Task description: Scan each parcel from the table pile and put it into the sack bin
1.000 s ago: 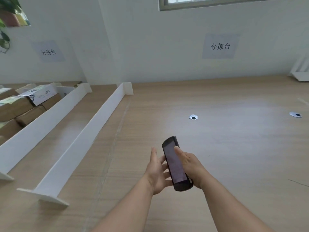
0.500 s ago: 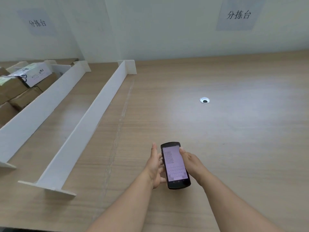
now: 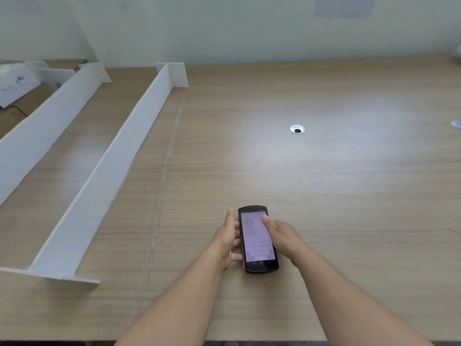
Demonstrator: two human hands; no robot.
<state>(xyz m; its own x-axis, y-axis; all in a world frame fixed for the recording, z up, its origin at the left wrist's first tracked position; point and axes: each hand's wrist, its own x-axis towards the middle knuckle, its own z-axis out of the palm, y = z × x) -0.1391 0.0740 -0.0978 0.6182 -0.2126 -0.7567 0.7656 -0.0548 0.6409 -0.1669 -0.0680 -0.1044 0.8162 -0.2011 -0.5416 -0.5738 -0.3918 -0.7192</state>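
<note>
The scanner sits between both my hands, over the near edge of the desk, its lit screen facing up with rows of text and a keypad on it. My left grip grasps its left edge, thumb lying straight along the side and fingers curled underneath. My right grip grasps the right side, the thumb laid on the upper part of the screen. The parcels lie far off at the desk's back left corner, behind two long white dividers, a white-labelled one on top. A round cable grommet is set in the desk beyond the scanner.
</note>
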